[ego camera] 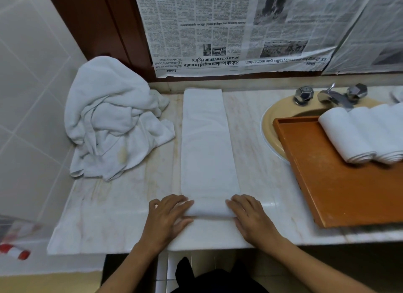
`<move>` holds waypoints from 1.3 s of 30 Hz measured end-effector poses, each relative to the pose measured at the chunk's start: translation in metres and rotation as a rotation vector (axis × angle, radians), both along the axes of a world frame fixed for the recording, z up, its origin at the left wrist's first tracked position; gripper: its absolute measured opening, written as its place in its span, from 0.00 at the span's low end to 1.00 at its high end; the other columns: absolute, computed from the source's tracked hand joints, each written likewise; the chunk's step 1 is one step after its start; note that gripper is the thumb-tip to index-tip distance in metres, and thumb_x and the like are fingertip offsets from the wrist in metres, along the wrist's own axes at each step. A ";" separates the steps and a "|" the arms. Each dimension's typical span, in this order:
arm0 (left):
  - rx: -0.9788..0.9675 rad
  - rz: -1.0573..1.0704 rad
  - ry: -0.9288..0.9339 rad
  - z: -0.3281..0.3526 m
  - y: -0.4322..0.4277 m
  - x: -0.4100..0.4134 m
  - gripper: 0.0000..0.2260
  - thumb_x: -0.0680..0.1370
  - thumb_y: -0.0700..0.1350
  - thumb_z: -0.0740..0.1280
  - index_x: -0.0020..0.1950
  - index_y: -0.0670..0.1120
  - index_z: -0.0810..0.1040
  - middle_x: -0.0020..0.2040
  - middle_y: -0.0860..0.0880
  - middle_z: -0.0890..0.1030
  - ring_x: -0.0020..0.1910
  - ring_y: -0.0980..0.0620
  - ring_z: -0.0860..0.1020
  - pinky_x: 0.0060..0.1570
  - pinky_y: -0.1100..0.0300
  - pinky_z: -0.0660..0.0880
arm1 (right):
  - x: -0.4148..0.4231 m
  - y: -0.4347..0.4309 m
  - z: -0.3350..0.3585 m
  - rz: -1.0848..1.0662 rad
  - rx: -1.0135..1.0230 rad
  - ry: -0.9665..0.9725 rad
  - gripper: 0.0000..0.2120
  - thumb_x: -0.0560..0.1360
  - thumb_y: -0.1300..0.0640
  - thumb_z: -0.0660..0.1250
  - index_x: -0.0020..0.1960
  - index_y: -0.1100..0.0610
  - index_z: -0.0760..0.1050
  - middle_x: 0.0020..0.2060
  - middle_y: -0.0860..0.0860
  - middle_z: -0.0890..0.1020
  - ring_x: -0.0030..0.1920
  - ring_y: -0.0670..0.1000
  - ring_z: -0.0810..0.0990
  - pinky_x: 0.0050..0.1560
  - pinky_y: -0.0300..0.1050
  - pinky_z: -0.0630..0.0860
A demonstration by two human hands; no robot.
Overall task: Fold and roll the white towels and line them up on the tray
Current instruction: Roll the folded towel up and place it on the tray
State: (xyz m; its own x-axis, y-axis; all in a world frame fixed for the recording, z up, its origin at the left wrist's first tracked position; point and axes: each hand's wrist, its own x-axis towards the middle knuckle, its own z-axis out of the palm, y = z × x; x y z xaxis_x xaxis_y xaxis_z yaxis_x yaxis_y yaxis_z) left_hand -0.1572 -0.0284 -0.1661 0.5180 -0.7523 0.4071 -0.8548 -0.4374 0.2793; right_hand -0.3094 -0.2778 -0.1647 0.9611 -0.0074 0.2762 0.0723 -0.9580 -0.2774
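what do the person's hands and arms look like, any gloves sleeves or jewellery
Both the left hand and right hand are bare: no gloves, and no rings, watch or bracelet show. The forearms are uncovered right to the frame's bottom edge, so no sleeve is in view. Low between them shows dark clothing.

Bathroom, tiled wall (pixel 32 78), marble counter (pixel 257 161), sink (pixel 272 126), faucet (pixel 333 96)
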 end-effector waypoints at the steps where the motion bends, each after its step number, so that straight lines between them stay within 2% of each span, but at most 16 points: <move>1: 0.003 0.001 -0.003 0.001 -0.003 0.002 0.17 0.75 0.58 0.68 0.60 0.53 0.80 0.57 0.53 0.80 0.57 0.54 0.76 0.47 0.55 0.61 | 0.004 -0.002 0.003 0.009 0.004 0.030 0.22 0.72 0.60 0.61 0.66 0.57 0.69 0.60 0.54 0.75 0.58 0.55 0.72 0.58 0.48 0.73; 4: 0.014 0.019 0.042 0.005 -0.011 0.010 0.18 0.72 0.58 0.69 0.58 0.52 0.82 0.54 0.54 0.81 0.55 0.56 0.76 0.47 0.55 0.60 | 0.017 -0.007 0.014 0.015 0.121 0.110 0.22 0.70 0.59 0.61 0.64 0.58 0.70 0.59 0.51 0.73 0.58 0.52 0.71 0.62 0.40 0.68; 7: 0.058 0.048 0.230 0.011 -0.012 0.018 0.21 0.69 0.63 0.68 0.56 0.54 0.83 0.53 0.58 0.81 0.53 0.61 0.75 0.49 0.56 0.60 | 0.022 -0.011 0.018 -0.024 0.327 0.175 0.20 0.70 0.61 0.65 0.62 0.59 0.75 0.56 0.46 0.71 0.57 0.48 0.69 0.65 0.30 0.60; 11: 0.140 0.056 0.551 0.026 -0.010 0.022 0.21 0.66 0.70 0.63 0.55 0.64 0.78 0.52 0.65 0.78 0.54 0.67 0.73 0.61 0.57 0.59 | 0.020 -0.015 0.026 -0.116 0.466 0.256 0.17 0.73 0.59 0.72 0.61 0.58 0.78 0.52 0.44 0.69 0.54 0.39 0.64 0.60 0.23 0.57; 14: 0.194 0.014 0.645 0.032 -0.007 0.020 0.13 0.65 0.71 0.62 0.47 0.70 0.73 0.48 0.61 0.79 0.52 0.64 0.74 0.63 0.56 0.60 | 0.022 -0.017 0.031 -0.125 0.513 0.398 0.15 0.75 0.58 0.71 0.61 0.56 0.79 0.47 0.40 0.68 0.54 0.44 0.64 0.55 0.21 0.56; 16: 0.192 -0.002 0.647 0.031 -0.005 0.018 0.13 0.66 0.72 0.62 0.46 0.70 0.74 0.49 0.62 0.77 0.54 0.65 0.72 0.62 0.58 0.60 | 0.023 -0.017 0.038 -0.134 0.554 0.499 0.13 0.76 0.56 0.70 0.60 0.53 0.79 0.47 0.41 0.70 0.53 0.45 0.64 0.52 0.21 0.58; 18: 0.145 0.008 0.629 0.030 -0.003 0.016 0.15 0.66 0.71 0.62 0.47 0.68 0.77 0.54 0.64 0.72 0.58 0.67 0.67 0.62 0.65 0.55 | 0.025 -0.014 0.045 -0.189 0.609 0.536 0.08 0.75 0.57 0.71 0.52 0.47 0.77 0.48 0.44 0.73 0.51 0.44 0.67 0.51 0.27 0.62; 21: 0.075 0.030 0.623 0.030 -0.007 0.014 0.15 0.67 0.71 0.63 0.50 0.68 0.78 0.60 0.67 0.66 0.61 0.71 0.62 0.62 0.70 0.51 | 0.028 -0.011 0.054 -0.350 0.746 0.495 0.12 0.73 0.59 0.73 0.47 0.46 0.72 0.49 0.50 0.72 0.47 0.45 0.73 0.44 0.31 0.68; 25: -0.034 0.068 0.540 0.029 -0.010 0.004 0.12 0.72 0.62 0.65 0.55 0.67 0.75 0.61 0.67 0.68 0.60 0.64 0.68 0.62 0.67 0.57 | 0.034 -0.003 0.054 -0.457 0.836 0.401 0.15 0.69 0.65 0.75 0.40 0.50 0.72 0.47 0.51 0.73 0.47 0.49 0.71 0.40 0.27 0.66; 28: -0.065 0.058 0.342 0.028 -0.014 -0.007 0.06 0.77 0.54 0.63 0.53 0.61 0.76 0.55 0.63 0.73 0.53 0.60 0.72 0.52 0.62 0.64 | 0.034 0.006 0.046 -0.554 0.904 0.250 0.16 0.66 0.69 0.75 0.39 0.52 0.72 0.45 0.50 0.74 0.48 0.48 0.69 0.40 0.26 0.65; 31: -0.113 0.060 0.133 0.018 -0.015 -0.013 0.06 0.77 0.48 0.65 0.50 0.54 0.81 0.53 0.56 0.78 0.51 0.53 0.77 0.46 0.55 0.66 | 0.031 0.018 0.035 -0.555 0.789 0.120 0.18 0.66 0.70 0.74 0.37 0.50 0.72 0.43 0.45 0.74 0.49 0.48 0.69 0.46 0.36 0.67; 33: -0.128 0.059 0.007 0.009 -0.014 -0.017 0.07 0.78 0.46 0.66 0.52 0.51 0.82 0.55 0.50 0.81 0.52 0.49 0.78 0.44 0.55 0.67 | 0.025 0.023 0.028 -0.491 0.585 0.004 0.16 0.67 0.70 0.71 0.38 0.49 0.73 0.43 0.43 0.74 0.48 0.47 0.68 0.46 0.43 0.67; 36: -0.107 0.011 -0.143 -0.001 -0.008 -0.021 0.09 0.78 0.48 0.67 0.57 0.49 0.81 0.57 0.47 0.82 0.54 0.47 0.78 0.44 0.53 0.67 | 0.013 0.023 0.020 -0.345 0.220 -0.189 0.04 0.73 0.60 0.64 0.44 0.53 0.77 0.47 0.47 0.77 0.48 0.50 0.71 0.44 0.47 0.64; 39: -0.049 -0.009 -0.196 -0.005 -0.005 -0.017 0.13 0.77 0.50 0.68 0.60 0.49 0.80 0.60 0.48 0.81 0.59 0.49 0.77 0.47 0.53 0.66 | 0.002 0.016 0.007 -0.234 -0.033 -0.224 0.10 0.74 0.52 0.64 0.54 0.53 0.76 0.55 0.51 0.79 0.53 0.53 0.74 0.48 0.50 0.63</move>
State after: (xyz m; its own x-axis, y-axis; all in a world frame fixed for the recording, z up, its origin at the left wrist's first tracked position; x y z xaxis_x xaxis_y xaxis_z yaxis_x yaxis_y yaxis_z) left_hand -0.1746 -0.0335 -0.1711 0.4188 -0.7329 0.5361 -0.8986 -0.4198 0.1281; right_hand -0.3079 -0.2621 -0.1578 0.8496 -0.2083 0.4845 -0.0951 -0.9642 -0.2477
